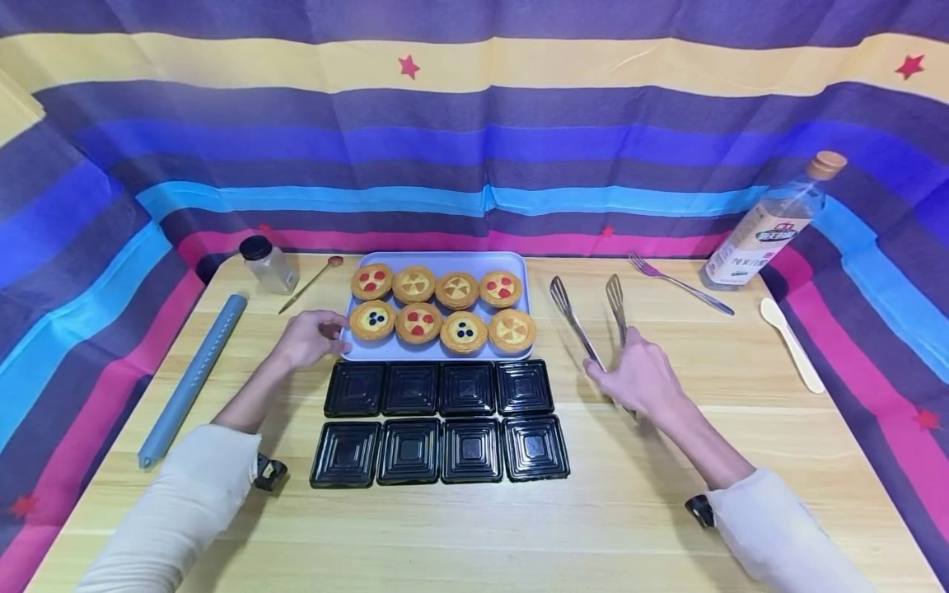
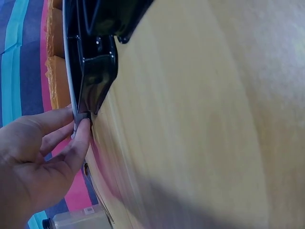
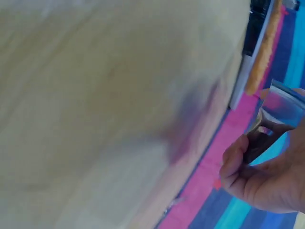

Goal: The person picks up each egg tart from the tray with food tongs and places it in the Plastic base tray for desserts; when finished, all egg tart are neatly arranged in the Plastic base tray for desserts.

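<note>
At the left front corner of a light-purple tray (image 1: 528, 272), my left hand (image 1: 307, 339) pinches the rim between thumb and fingers. In the left wrist view the thumb (image 2: 79, 143) presses near that corner, close to a black plastic box (image 2: 97, 78). Two rows of tarts with red, blue and yellow toppings lie on the tray, among them a yellow-topped tart (image 1: 511, 331). To the right of the tray, my right hand (image 1: 641, 375) grips metal tongs (image 1: 574, 319) near their joined end. Their two slotted heads are spread apart and point toward the back, with nothing between them.
Two rows of black square plastic boxes (image 1: 470, 447) lie before the tray. On the left are a blue-grey rolling pin (image 1: 194, 379), a black-capped jar (image 1: 270, 265) and a thin stick (image 1: 307, 286). On the right are a fork (image 1: 678, 282), a bottle (image 1: 764, 231) and a pale spoon (image 1: 792, 346).
</note>
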Available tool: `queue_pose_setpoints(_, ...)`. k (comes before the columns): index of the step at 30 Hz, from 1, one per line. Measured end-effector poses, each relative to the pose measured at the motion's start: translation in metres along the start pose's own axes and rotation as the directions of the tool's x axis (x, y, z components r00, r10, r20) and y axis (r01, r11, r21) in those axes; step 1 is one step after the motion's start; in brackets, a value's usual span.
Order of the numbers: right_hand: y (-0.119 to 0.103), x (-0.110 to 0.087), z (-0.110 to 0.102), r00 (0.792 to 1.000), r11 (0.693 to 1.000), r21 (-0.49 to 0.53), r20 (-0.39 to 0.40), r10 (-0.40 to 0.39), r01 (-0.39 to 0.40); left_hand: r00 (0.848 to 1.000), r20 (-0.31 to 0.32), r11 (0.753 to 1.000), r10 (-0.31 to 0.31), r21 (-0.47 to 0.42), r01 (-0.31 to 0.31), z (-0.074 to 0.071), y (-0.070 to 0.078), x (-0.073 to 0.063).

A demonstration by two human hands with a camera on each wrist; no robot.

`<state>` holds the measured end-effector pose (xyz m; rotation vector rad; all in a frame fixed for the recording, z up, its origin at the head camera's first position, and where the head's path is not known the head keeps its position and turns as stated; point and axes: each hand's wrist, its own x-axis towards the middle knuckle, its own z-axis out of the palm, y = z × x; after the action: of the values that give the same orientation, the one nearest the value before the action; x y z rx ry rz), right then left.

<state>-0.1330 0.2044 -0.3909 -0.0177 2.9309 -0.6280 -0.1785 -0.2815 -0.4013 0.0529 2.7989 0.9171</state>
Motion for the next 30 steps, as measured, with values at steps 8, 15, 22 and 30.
queue_pose_setpoints(8, 0.002, -0.009, -0.02, 0.969, 0.971, -0.036, -0.069, -0.237, 0.235, 1.0, 0.003, 1.0, -0.001, 0.007, 0.001, 0.0, 0.001, 0.002)
queue_pose_setpoints(15, -0.002, -0.01, -0.024, 0.91, 0.912, -0.087, -0.074, -0.407, 0.401, 1.0, 0.004, 1.0, -0.013, 0.011, 0.013, 0.0, 0.0, 0.002)
queue_pose_setpoints(22, -0.006, -0.002, -0.021, 0.873, 0.87, -0.152, -0.07, -0.483, 0.469, 1.0, -0.002, 1.0, -0.003, 0.014, 0.003, 0.001, 0.001, 0.002)
queue_pose_setpoints(30, -0.01, 0.002, -0.017, 0.873, 0.868, -0.161, -0.058, -0.484, 0.47, 1.0, 0.004, 1.0, -0.012, 0.013, 0.012, 0.0, 0.003, 0.0)
